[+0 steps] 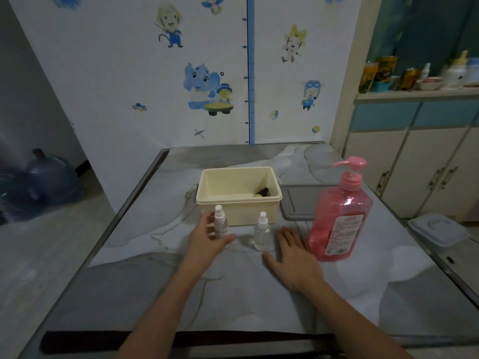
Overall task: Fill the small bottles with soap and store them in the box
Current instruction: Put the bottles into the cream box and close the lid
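Observation:
Two small clear spray bottles stand on the table in front of a cream box (237, 212). My left hand (207, 240) curls around the left bottle (220, 222), fingers behind it and thumb in front, apparently touching it. The right bottle (261, 233) stands free, upright, with its white cap on. My right hand (295, 255) lies flat and open on the table between that bottle and the big pink soap pump bottle (339, 218). Inside the box, at its right, lies a small dark and yellowish item (261, 193).
A dark tray or board (298, 203) lies right of the box, behind the pump bottle. The table's metal edges run along the left and right. A white lidded container (438, 230) sits on the floor at the right, a cabinet stands behind it, and water jugs (49, 174) are at the left.

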### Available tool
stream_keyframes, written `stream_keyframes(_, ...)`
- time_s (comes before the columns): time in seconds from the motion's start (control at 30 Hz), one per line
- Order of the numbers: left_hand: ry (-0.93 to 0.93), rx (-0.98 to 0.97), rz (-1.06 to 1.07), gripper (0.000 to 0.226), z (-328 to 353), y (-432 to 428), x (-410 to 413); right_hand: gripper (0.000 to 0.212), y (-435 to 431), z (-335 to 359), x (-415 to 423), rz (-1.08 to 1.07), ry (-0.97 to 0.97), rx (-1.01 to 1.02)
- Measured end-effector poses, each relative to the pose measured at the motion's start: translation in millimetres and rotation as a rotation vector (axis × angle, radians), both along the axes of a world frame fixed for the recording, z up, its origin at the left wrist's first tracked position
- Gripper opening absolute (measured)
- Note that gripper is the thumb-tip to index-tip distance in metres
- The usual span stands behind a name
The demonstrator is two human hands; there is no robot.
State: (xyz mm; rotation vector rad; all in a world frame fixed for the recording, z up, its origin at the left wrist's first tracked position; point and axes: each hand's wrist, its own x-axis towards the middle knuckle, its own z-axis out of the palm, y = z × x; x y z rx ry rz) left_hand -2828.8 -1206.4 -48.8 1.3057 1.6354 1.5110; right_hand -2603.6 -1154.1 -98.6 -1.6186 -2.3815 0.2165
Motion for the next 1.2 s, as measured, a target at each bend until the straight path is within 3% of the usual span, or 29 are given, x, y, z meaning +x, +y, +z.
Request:
stream_keyframes(0.1, -0.036, -0.021, 0.019, 0.064, -7.8, 2.0, -0.9, 0.088, 0.4, -0.8, -0.3, 0.003, -0.012, -0.007)
stream_keyframes(0.4, -0.024, -0.001, 0.087, 0.050, -4.1, 2.0, 0.4, 0.088, 1.3, -3.2, 0.9, 0.015, 0.003, -0.002)
stream_keyframes(0.57, -0.007, 0.168, 0.175, 0.059, 30.7, 6.7, 10.3, 0.087, 2.5, -5.4, 0.9, 0.005, 0.020, 0.007)
stream_keyframes(0.73, 0.007, 0.234, 0.202, 0.048, 74.7, 36.6, 19.2, 0.089, 3.2, -5.6, 1.7, 0.016, 0.050, -0.033)
stream_keyframes(0.97, 0.176, 0.032, 0.257, 0.041, 93.6, 94.1, 21.3, 0.090, 2.7, -5.5, 1.0, 0.021, 0.061, -0.036)
stream_keyframes(1.2, 0.470, -0.297, 0.156, 0.044, 79.5, 150.9, 22.1, 0.088, 2.6, -5.7, -1.2, -0.012, 0.106, 0.009)
